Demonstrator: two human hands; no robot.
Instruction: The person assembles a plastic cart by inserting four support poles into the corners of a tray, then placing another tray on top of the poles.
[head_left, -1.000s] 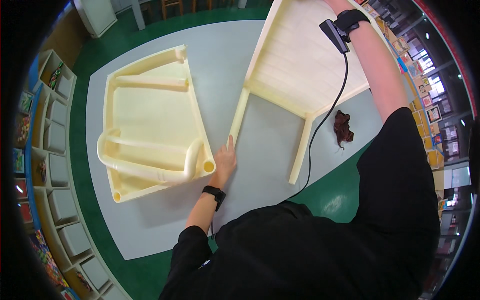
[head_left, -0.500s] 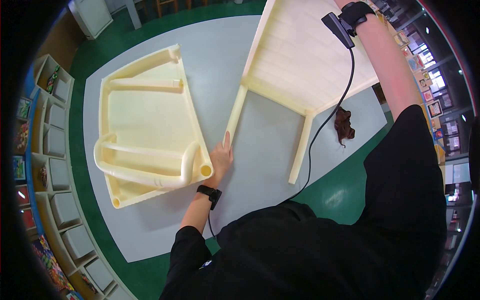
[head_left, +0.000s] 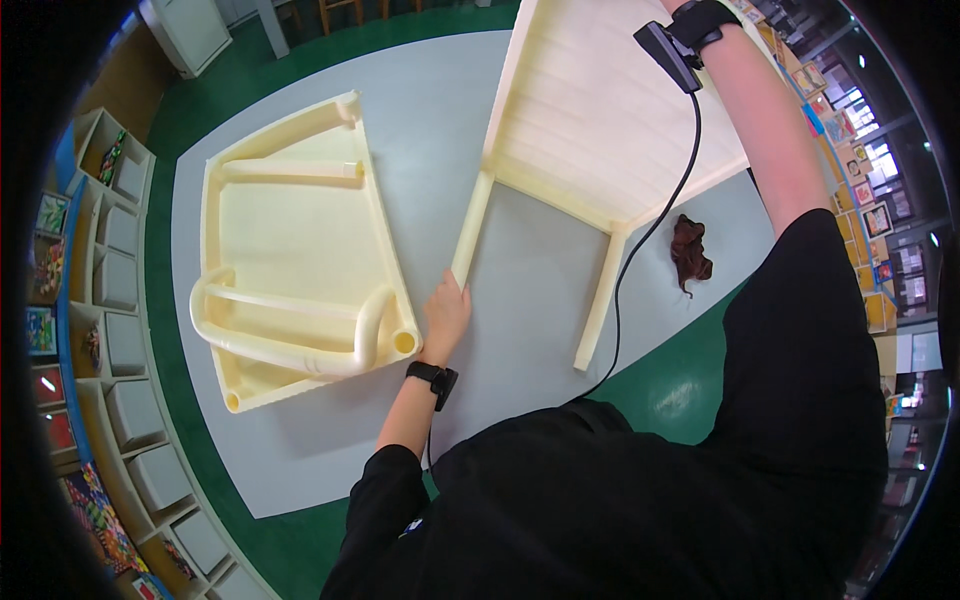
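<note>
My left hand (head_left: 446,316) is closed round the lower end of a cream plastic leg (head_left: 474,225). That leg joins the corner of a large cream plastic panel (head_left: 580,110), which looks like an upturned small tabletop and runs past the upper edge. A second leg (head_left: 598,300) extends from another corner. Just left of my left hand lies a cream trapezoid panel (head_left: 285,235) with raised rims and round corner sockets. A bent tube (head_left: 290,350) and a straight tube (head_left: 290,170) rest in it. My right arm reaches over the large panel; its hand is beyond the upper edge.
Everything stands on a grey-white table (head_left: 540,235). A crumpled dark brown thing (head_left: 690,252) lies right of the second leg. A black cable (head_left: 655,225) hangs from my right wrist across the panel. Shelves with bins (head_left: 130,350) line the left; green floor (head_left: 670,395) surrounds the table.
My left hand has shifted slightly right, and its fingers now wrap the leg's end where one finger lay stretched along it. The panels and my right arm have barely moved in the picture.
</note>
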